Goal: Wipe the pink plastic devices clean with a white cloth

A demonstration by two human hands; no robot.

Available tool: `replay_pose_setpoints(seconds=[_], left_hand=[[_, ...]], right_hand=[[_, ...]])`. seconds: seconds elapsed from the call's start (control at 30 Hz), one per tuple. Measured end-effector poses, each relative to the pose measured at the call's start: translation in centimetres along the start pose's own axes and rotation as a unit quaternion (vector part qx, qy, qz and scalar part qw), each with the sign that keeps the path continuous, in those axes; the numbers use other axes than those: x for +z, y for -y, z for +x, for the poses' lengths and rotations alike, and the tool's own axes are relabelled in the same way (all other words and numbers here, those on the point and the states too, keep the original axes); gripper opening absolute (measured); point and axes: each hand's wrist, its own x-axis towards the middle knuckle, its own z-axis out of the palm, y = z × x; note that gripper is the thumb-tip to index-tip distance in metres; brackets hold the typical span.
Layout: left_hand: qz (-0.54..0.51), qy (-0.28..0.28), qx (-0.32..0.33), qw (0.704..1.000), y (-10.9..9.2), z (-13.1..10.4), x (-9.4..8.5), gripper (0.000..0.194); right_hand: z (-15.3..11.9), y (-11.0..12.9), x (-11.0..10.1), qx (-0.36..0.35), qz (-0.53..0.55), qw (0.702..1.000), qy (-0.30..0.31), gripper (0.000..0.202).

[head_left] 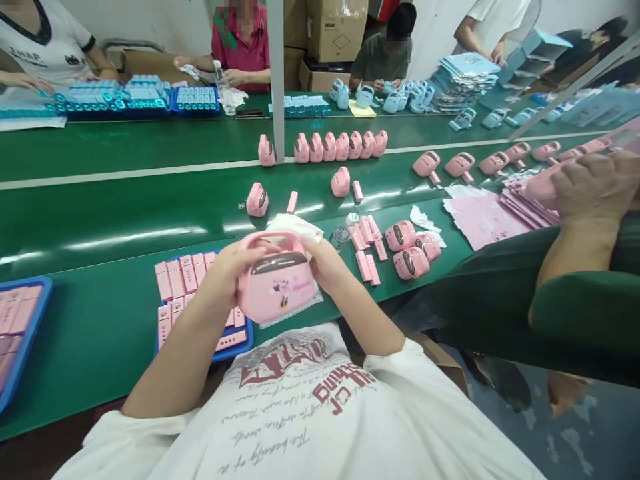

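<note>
A small pink device with a carrying handle (277,293) is held up in front of my chest, its dark window and printed cartoon figure facing me. My left hand (231,270) grips its left side, fingers reaching to the base of the handle. At the right side, my right hand (323,263) is closed on a white cloth (300,227), which spreads behind the handle; its fingertips are hidden. Below my left forearm, a blue tray (245,343) carries rows of pink stick-like pieces (175,277).
Loose pink sticks (367,237) and pink handled devices (411,262) lie to the right. Beyond, a green conveyor belt (125,217) carries more. Another blue tray (43,313) is at left. A co-worker's hand (595,183) is at right, near pink sheets (493,217). A metal post (277,80) stands ahead.
</note>
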Motion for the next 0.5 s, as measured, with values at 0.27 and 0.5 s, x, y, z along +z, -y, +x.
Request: replay_pose_setpoints(seconds=[0.27,0.5], left_hand=[[0.266,-0.075,0.261,0.925,1.9,-0.8,-0.7,0.044],[0.312,-0.083,0.305,0.896,5.0,-1.9,-0.6,0.078]], right_hand=[[0.7,-1.9,0.5,-0.093,0.091,0.983,-0.128,0.040],[1.5,-2.0,-0.3,-0.121,0.108,0.976,-0.147,0.038]])
